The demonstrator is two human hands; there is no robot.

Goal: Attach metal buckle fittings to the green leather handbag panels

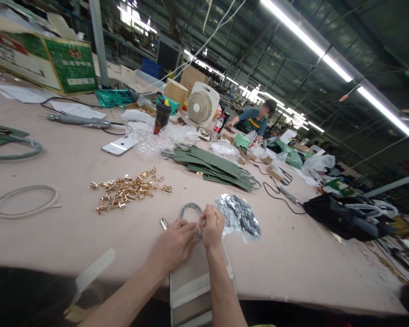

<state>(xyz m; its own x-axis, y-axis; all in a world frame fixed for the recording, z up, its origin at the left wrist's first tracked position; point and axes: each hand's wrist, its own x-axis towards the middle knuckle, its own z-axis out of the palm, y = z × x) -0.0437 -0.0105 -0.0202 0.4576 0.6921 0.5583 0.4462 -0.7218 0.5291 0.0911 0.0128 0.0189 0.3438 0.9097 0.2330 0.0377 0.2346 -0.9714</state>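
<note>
A bag panel (187, 290) with pale strips across it hangs over the table's front edge between my forearms. A grey-green tubular handle loop (190, 205) shows beyond my fingers at its far end. My left hand (179, 238) presses down on the panel at the base of the loop, fingers bent and close together. Right beside it, my right hand (211, 223) is closed in a pinch; what it holds is hidden. A small gold clasp piece (164, 223) lies just left of my left hand. Thin silver metal plates (240, 215) are heaped to the right of my right hand.
Gold hardware pieces (129, 190) lie scattered at mid-left. Dark green panels (213, 168) are stacked behind. A phone (119, 146), electric screwdriver (78, 121), cup (162, 116), fan (202, 105) and pale tubing loop (26, 201) sit around. A co-worker (254, 120) works farther back.
</note>
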